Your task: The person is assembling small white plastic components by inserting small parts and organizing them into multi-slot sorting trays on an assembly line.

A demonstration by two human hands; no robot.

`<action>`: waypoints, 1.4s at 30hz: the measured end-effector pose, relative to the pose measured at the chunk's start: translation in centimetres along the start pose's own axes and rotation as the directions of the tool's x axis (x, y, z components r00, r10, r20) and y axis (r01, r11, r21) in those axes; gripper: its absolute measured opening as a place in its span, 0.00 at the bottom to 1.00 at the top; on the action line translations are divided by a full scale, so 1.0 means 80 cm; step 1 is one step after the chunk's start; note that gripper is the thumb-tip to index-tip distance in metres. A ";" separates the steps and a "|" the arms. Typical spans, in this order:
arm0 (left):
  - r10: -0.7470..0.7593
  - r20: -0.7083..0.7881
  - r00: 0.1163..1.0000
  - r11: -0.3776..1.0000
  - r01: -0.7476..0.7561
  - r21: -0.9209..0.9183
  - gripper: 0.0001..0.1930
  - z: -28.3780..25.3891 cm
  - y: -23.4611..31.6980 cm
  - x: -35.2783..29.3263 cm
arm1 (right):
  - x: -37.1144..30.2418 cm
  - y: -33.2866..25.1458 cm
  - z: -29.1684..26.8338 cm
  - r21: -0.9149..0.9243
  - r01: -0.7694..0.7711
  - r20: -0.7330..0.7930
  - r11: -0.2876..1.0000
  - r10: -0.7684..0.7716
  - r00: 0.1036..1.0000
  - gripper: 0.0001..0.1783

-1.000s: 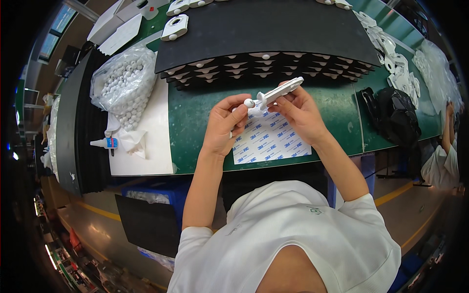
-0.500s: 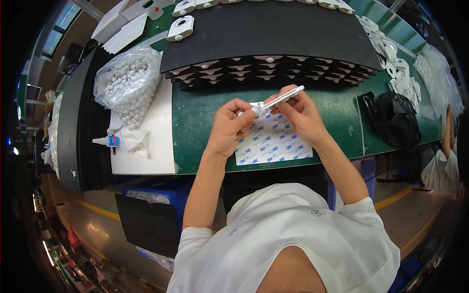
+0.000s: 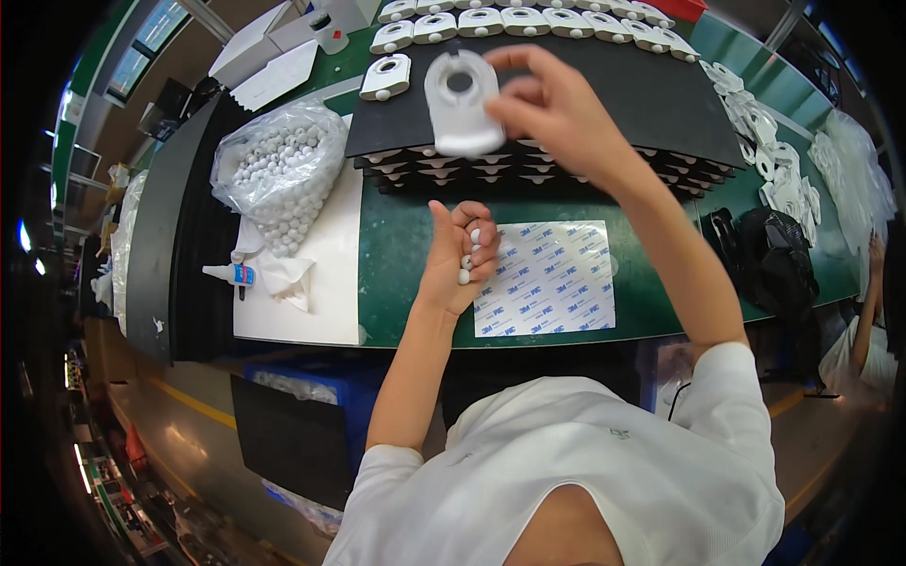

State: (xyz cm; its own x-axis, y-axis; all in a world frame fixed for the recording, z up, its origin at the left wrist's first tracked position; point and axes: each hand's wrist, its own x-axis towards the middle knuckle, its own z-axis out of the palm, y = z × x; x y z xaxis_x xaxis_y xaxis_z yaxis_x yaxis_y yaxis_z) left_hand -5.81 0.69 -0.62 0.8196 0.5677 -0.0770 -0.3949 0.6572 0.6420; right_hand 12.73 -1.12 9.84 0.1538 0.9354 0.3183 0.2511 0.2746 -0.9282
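Observation:
My right hand [image 3: 566, 113], slightly blurred, pinches the right edge of a flat white plastic part [image 3: 462, 132] with a round hole near its top. It holds the part above the front of a black board [image 3: 604, 90]. Lower down, my left hand [image 3: 445, 259] is turned palm up beside a white sheet with blue print [image 3: 547, 278]. Its fingers curl around a few small white balls [image 3: 464, 276]. One similar white part [image 3: 385, 77] lies on the board just left of the held one, and rows of them [image 3: 500, 23] line the far side.
Beneath the top board are stacked layers with more white parts. To the left are a clear bag of white balls [image 3: 283, 179], a small glue bottle [image 3: 229, 274] and crumpled tissue [image 3: 285, 280]. Loose white parts [image 3: 783, 160] and a black bag [image 3: 769, 236] lie right. Another person's arm [image 3: 870, 292] shows far right.
My right hand has left my left hand and carried the white part up and forward over the board. The left hand has turned, showing balls in its palm. The view has shifted, showing more rows.

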 end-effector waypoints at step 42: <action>-0.077 0.021 0.997 0.989 0.079 -0.125 0.19 -0.011 -0.001 -0.004 | -0.219 0.109 -0.434 -0.796 -0.597 -0.537 0.099 0.340 0.772 0.38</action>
State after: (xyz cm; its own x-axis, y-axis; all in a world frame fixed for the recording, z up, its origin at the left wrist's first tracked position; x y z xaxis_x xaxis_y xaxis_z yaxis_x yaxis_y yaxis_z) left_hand -6.37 0.88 -1.34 0.8561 0.5049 -0.1101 -0.3779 0.7569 0.5332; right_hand 45.38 -22.86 2.84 0.7170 0.6962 0.0331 0.6939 -0.7085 -0.1290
